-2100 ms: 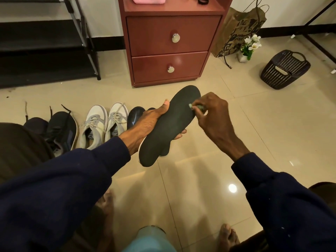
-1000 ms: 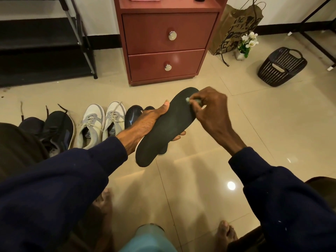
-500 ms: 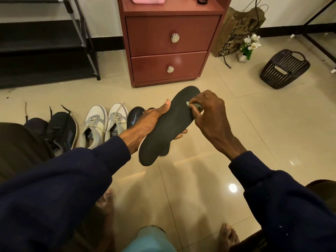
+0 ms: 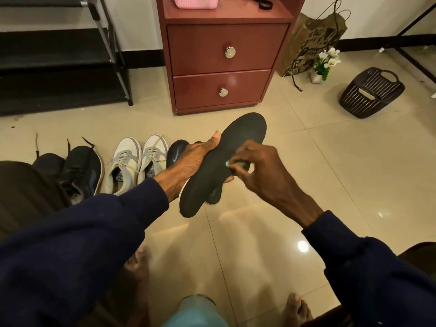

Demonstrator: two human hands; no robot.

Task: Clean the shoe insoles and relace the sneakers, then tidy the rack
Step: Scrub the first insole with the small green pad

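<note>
The dark insole [image 4: 243, 138] is held up over the floor [image 4: 342, 185] in the left hand [image 4: 193, 161], thumb on its edge and fingers curled beneath. The right hand [image 4: 264, 171] pinches a small pale wipe [image 4: 232, 164] against the insole's middle. This looks like the insole-cleaning step; the next move probably calls for rubbing toward an end not yet wiped. Beyond, grey sneakers [image 4: 139, 161] and dark sneakers [image 4: 80, 168] stand in a row on the floor, and the rack [image 4: 59, 55] is by the far wall.

The brown paper bag [image 4: 313, 43] has big black letters on it, but they are too crumpled to read. The white sneakers [image 4: 139, 161] have small labels inside, too tiny to read. No words can be made out.
</note>
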